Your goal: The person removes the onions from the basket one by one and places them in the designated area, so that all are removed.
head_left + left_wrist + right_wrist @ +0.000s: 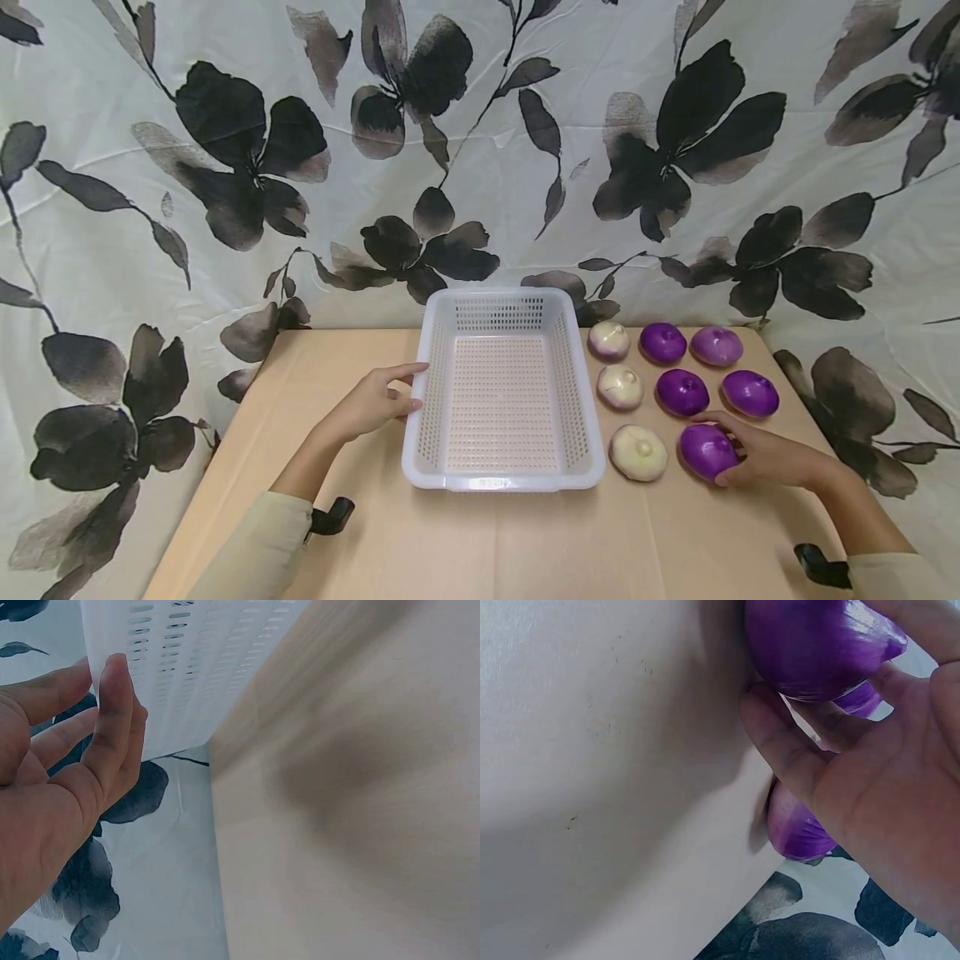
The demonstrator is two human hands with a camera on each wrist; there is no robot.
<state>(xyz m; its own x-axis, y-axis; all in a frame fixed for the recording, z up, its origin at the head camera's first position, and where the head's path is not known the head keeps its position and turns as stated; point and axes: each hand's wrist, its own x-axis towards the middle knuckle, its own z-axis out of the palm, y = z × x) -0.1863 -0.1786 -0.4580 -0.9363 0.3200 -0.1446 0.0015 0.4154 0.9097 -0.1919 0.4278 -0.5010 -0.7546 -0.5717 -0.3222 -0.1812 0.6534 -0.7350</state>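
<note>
A red onion [708, 452] with shiny purple skin is at the front right, and my right hand [772, 450] curls its fingers and thumb round it. In the right wrist view this onion [810, 645] sits between the thumb and the fingers. My left hand [375, 402] touches the left rim of a white plastic basket [506, 482] with its fingertips. The left wrist view has those fingers [112, 712] against the outer side of the basket wall [180, 682]. Nothing lies inside the basket.
Right of the basket, three white onions [637, 452] form a column. Several more red onions [682, 392] stand beside them, behind my right hand. The wooden table [495, 542] ends at a flower-printed cloth [525, 167] hanging behind it.
</note>
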